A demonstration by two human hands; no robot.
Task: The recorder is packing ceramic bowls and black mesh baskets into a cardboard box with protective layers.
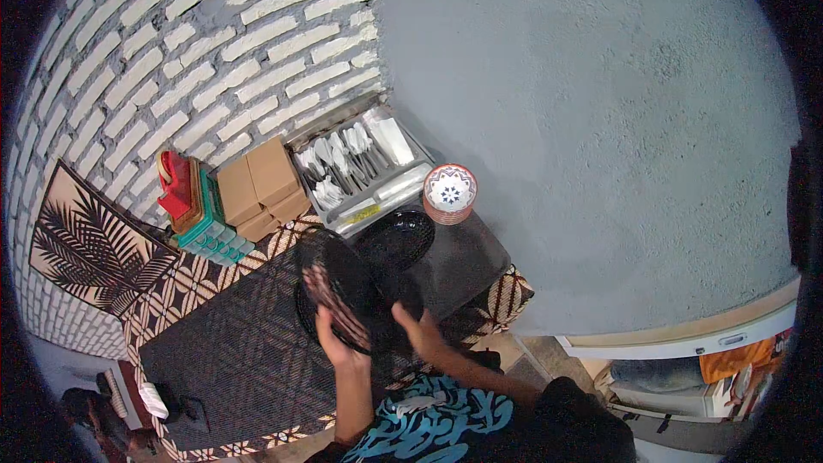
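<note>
My left hand (345, 347) grips the lower rim of black woven-looking plates (331, 263), held tilted up above the table; a second rim shows behind the first. To their right, my right hand (415, 332) holds a dark item (402, 292), blurred and possibly a cloth, with the thumb raised. Whether that item touches the plates cannot be made out. Just beyond both hands, another round black plate (400, 239) with a glossy middle lies on a dark mat. Beside it stands a stack of patterned bowls (450, 193).
A cutlery tray (360, 164) with wrapped utensils sits against the brick wall. Left of it are stacked cardboard boxes (260, 186) and a teal drawer unit (212, 238) topped by a red item (177, 186). A patterned cloth (257, 308) covers the table. A grey wall (578, 141) rises at right.
</note>
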